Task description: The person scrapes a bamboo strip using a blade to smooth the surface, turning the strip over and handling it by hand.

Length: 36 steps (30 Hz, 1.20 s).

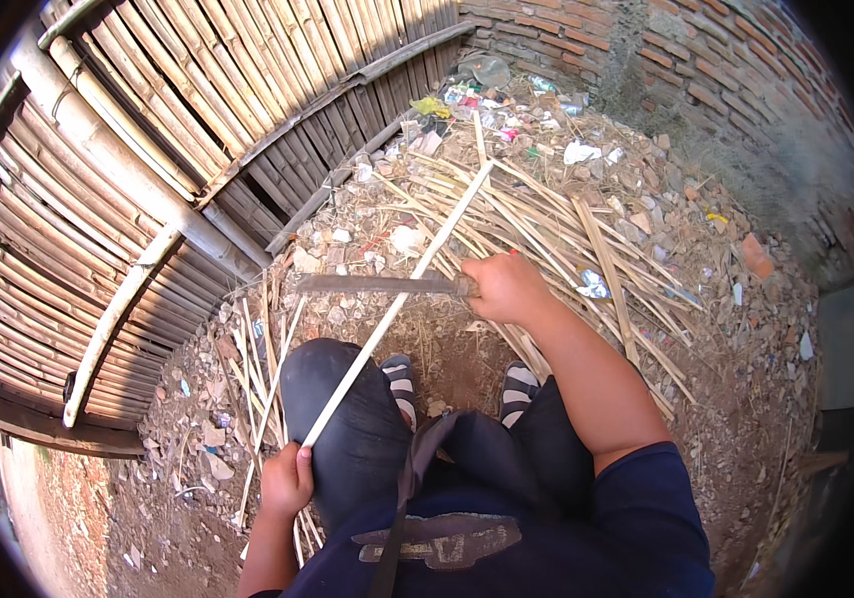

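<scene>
1. Cream-coloured and straight, the long narrow bamboo strip (350, 379) slants from the person's left side, over the left leg of the dark trousers (362, 434), out towards the heap in front.
2. At its near end the left hand (287, 480) has thumb and fingers pinching the strip.
3. Fingers of the right hand (507, 289) are curled around the handle of the long, dull grey metal knife (372, 285). Its blade points left and crosses the strip in view; whether the edge touches it, I cannot tell.
4. Done so far, as I judge it: plenty of material is in narrow lengths. The large loose heap of tan bamboo strips (556, 254) lies ahead and to the right, on the rubble-strewn ground (746, 329), and the smaller bundle of pale thin strips (269, 389) lies beside the left leg.
5. Left to do: the held strip seems to be mid-work, since it is gripped with the blade across it. No fresh cut or split shows on it at this size.
6. Which of the two piles is finished and which is waiting cannot be told, so the remaining share stays uncertain.
</scene>
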Available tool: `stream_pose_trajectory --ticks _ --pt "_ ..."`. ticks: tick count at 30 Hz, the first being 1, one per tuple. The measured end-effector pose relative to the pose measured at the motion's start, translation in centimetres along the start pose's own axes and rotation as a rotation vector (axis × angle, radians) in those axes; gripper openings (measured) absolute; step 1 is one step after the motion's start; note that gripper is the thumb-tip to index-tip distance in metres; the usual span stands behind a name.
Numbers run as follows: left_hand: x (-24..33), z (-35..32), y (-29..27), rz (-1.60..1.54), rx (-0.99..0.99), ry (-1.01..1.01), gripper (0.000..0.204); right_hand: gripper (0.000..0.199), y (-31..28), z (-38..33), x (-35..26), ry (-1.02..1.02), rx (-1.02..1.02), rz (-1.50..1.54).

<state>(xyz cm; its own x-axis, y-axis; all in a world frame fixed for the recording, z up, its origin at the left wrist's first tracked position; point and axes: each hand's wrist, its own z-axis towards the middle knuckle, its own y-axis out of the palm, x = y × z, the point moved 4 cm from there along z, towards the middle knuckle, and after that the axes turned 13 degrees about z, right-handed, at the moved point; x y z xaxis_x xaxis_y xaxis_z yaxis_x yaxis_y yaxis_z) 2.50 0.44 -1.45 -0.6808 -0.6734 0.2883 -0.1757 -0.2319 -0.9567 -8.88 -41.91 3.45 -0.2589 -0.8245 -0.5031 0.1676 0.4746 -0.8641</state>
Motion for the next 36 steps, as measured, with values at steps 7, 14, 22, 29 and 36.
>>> stream_pose_trajectory --ticks 7,14,22,29,36 --pt "0.8 0.8 -0.5 0.019 -0.044 0.025 0.037 0.027 -0.4 1.0 3.3 0.147 0.122 0.134" --pt "0.7 1.6 0.7 0.011 0.017 0.061 0.038 0.024 0.2 0.9 6.3 0.223 0.157 0.207" --pt "1.4 1.4 -0.3 -0.033 -0.057 0.005 0.04 0.028 0.3 0.0 0.7 0.007 0.236 0.133" --pt "1.1 1.9 0.5 0.01 -0.035 0.038 0.041 0.032 -0.1 0.9 10.1 0.376 0.381 0.255" --pt "1.2 1.7 -0.2 0.034 -0.074 0.015 0.04 0.03 -1.4 0.1 3.9 0.084 0.417 0.139"
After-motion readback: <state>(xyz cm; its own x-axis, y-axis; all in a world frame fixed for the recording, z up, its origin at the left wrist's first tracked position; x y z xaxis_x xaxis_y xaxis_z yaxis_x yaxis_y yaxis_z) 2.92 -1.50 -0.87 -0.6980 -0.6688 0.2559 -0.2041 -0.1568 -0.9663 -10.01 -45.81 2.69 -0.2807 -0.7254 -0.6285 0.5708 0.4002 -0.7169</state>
